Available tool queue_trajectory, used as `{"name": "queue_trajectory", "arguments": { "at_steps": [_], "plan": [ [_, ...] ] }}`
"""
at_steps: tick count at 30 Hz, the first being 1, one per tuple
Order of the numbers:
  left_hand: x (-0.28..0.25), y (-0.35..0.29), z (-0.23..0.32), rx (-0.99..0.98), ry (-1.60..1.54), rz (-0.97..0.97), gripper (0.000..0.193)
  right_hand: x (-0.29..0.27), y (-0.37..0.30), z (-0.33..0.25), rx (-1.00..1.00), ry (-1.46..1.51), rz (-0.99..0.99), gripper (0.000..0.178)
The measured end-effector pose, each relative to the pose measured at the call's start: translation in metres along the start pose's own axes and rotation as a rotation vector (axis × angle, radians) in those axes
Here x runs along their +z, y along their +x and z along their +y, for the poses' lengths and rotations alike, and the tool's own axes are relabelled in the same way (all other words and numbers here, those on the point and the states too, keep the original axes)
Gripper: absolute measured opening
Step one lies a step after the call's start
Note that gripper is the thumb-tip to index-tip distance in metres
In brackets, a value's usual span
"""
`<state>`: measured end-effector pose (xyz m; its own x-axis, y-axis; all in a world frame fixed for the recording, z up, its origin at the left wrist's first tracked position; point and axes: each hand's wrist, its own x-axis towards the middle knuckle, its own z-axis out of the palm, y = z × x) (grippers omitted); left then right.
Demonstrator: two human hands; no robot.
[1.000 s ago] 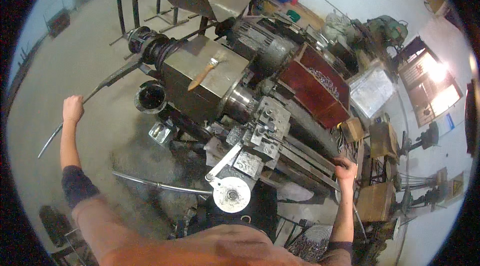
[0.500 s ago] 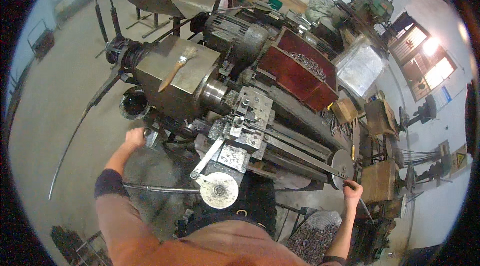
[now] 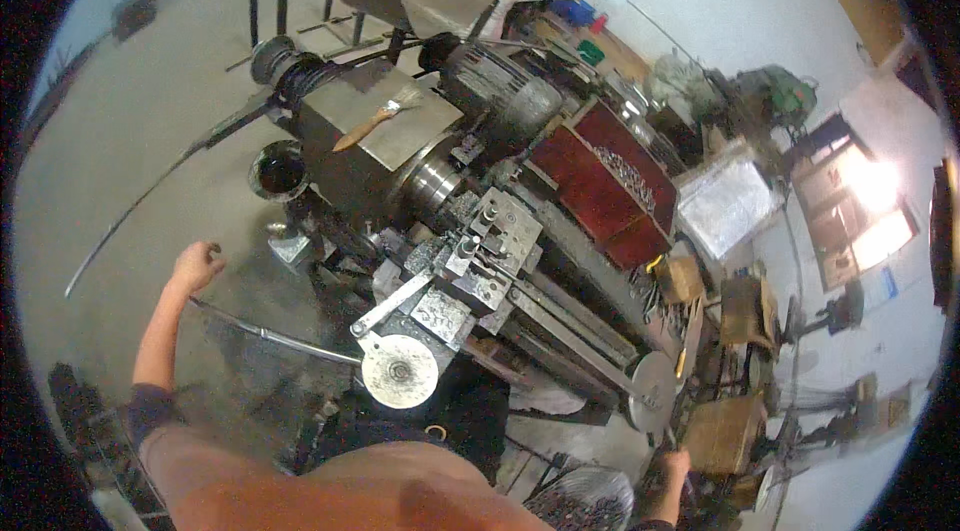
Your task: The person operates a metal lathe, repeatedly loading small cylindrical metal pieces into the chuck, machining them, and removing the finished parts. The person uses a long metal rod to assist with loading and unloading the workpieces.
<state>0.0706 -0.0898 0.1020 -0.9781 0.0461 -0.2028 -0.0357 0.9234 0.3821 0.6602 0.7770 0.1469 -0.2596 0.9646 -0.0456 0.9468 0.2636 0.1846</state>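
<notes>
My left hand [image 3: 200,266] is in the air left of the lathe, its fingers loosely curled and nothing seen in them. Nearest to it is a shiny metal block-like fitting [image 3: 290,246] on the machine's lower left side, with a gap between. My right hand [image 3: 676,463] is low at the right, just below a round metal disc [image 3: 652,391] at the end of the lathe bed. Its fingers look closed around something dark, partly hidden and blurred. Between my arms lie the tool post [image 3: 475,256] and a white round handwheel [image 3: 400,371].
A wooden-handled brush [image 3: 372,123] rests on the lathe's headstock [image 3: 385,146]. Behind the bed stands a red tray [image 3: 610,196] with small metal parts. A long thin rod [image 3: 120,216] sticks out to the left. A bag of metal pieces [image 3: 590,501] stands by my right forearm.
My left hand has let go of the metal fitting and moved away left. My right hand has gone down from beside the disc's upper edge to below it. The view has shifted.
</notes>
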Motion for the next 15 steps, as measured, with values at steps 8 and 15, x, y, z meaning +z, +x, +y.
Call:
{"name": "queue_trajectory", "arguments": {
  "at_steps": [8,15],
  "plan": [
    [0.01,-0.07,0.0,-0.28,-0.134,0.31,0.021,0.023,-0.013,-0.015,-0.089,-0.098,0.174,0.027],
    [0.036,-0.055,-0.026,-0.35,-0.349,0.417,0.024,0.016,-0.117,-0.053,0.223,-0.03,0.09,0.026]
  ]
}}
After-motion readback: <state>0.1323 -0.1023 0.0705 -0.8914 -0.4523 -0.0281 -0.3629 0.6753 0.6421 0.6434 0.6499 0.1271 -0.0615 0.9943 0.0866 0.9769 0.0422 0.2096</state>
